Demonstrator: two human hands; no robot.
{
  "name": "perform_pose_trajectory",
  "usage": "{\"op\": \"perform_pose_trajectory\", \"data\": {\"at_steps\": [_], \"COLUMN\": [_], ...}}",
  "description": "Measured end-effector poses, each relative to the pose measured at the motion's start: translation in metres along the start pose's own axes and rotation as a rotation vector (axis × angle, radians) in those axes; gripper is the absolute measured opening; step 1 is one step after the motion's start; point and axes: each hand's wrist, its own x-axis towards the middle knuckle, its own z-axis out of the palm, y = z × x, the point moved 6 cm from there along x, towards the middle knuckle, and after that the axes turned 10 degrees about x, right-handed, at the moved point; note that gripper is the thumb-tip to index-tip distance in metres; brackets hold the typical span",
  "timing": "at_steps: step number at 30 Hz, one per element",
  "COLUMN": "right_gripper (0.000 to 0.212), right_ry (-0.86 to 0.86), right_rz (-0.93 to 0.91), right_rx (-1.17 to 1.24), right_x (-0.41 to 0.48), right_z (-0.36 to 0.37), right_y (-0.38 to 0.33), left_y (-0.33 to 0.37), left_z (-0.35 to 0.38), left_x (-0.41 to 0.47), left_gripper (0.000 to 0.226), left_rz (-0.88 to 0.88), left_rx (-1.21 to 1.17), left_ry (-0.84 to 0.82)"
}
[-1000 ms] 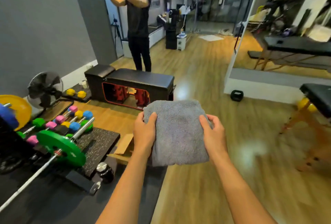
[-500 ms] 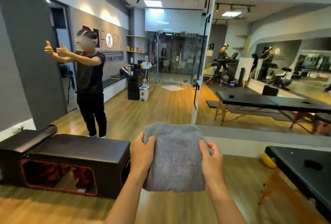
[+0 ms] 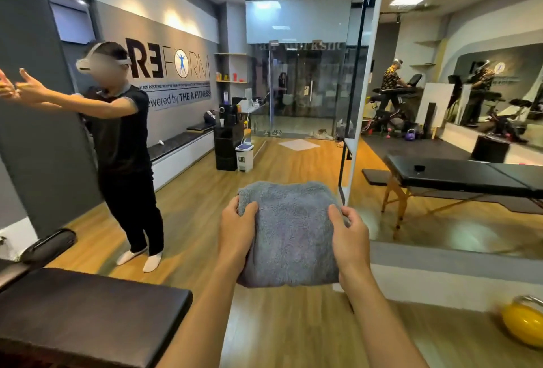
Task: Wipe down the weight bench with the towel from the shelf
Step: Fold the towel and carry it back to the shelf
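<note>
At the far left a black padded weight bench (image 3: 88, 311) fills the lower corner, its flat top bare and its near end just left of my left forearm. Behind it a person in dark clothes (image 3: 123, 150) stands on the wooden floor (image 3: 288, 335) in white socks, a headset over the eyes, both arms stretched out toward the left edge. My left hand (image 3: 236, 229) grips the left side of the folded grey towel (image 3: 289, 232), thumb pressed on top near the upper corner and the other fingers curled underneath, out of sight. The towel is held up in the air between my hands, in front of me, over the floor and to the right of the bench, not touching it. My right hand (image 3: 349, 235) clasps the towel's right edge, thumb on top and fingers wrapped round the side. Further right a black massage table (image 3: 458, 173) on wooden legs stands by the mirror wall, and a yellow kettlebell (image 3: 523, 323) sits at the lower right corner.
</note>
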Motion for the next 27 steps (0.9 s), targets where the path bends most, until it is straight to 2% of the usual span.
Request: {"op": "perform_pose_trajectory", "data": {"at_steps": [5, 11, 18, 24, 27], "right_gripper": [0.022, 0.022, 0.023, 0.022, 0.026], "right_ry": [-0.005, 0.043, 0.057, 0.074, 0.081], "right_rz": [-0.031, -0.039, -0.043, -0.062, -0.055], "right_rx": [0.03, 0.029, -0.019, -0.015, 0.003], "right_x": [0.16, 0.354, 0.57, 0.778, 0.875], "right_z": [0.073, 0.162, 0.254, 0.333, 0.375], "right_y": [0.048, 0.106, 0.163, 0.242, 0.266], "left_y": [-0.029, -0.072, -0.126, -0.178, -0.188], "left_z": [0.062, 0.128, 0.212, 0.289, 0.323], "left_x": [0.163, 0.384, 0.62, 0.824, 0.926], "left_gripper": [0.019, 0.023, 0.025, 0.033, 0.029], "left_rz": [0.106, 0.104, 0.084, 0.093, 0.092], "left_rx": [0.076, 0.064, -0.018, 0.019, 0.027], "left_ry": [-0.166, -0.091, -0.115, -0.08, -0.09]}}
